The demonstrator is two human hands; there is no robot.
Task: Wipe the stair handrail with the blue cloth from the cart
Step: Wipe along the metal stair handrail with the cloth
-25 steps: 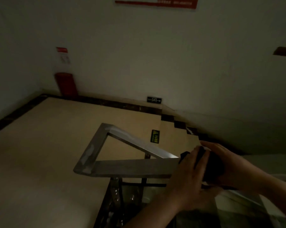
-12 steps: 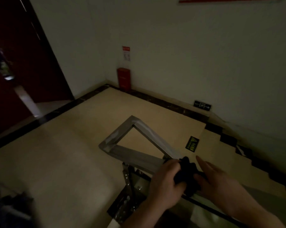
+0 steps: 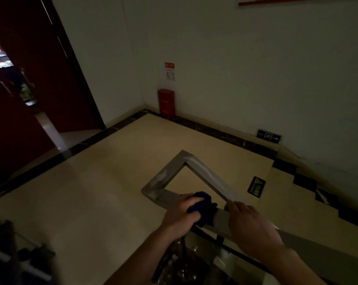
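The flat metal handrail (image 3: 165, 177) bends in a U-turn over the landing in dim light. My left hand (image 3: 181, 215) grips the bunched blue cloth (image 3: 202, 204) and presses it onto the near run of the rail, close to the corner. My right hand (image 3: 250, 225) rests flat on the rail just right of the cloth, fingers extended, holding nothing. Part of the cloth is hidden under my left fingers.
A dark cart (image 3: 13, 254) shows blurred at the lower left. A red extinguisher box (image 3: 166, 103) stands in the far corner. A dark red door (image 3: 40, 79) is ajar at left. Steps (image 3: 297, 194) descend at right; glass panel and posts (image 3: 182, 264) lie below the rail.
My view has swung left, bringing the door and cart into sight. My left hand has slid the cloth along the rail toward the corner; my right hand has come off the cloth onto the bare rail.
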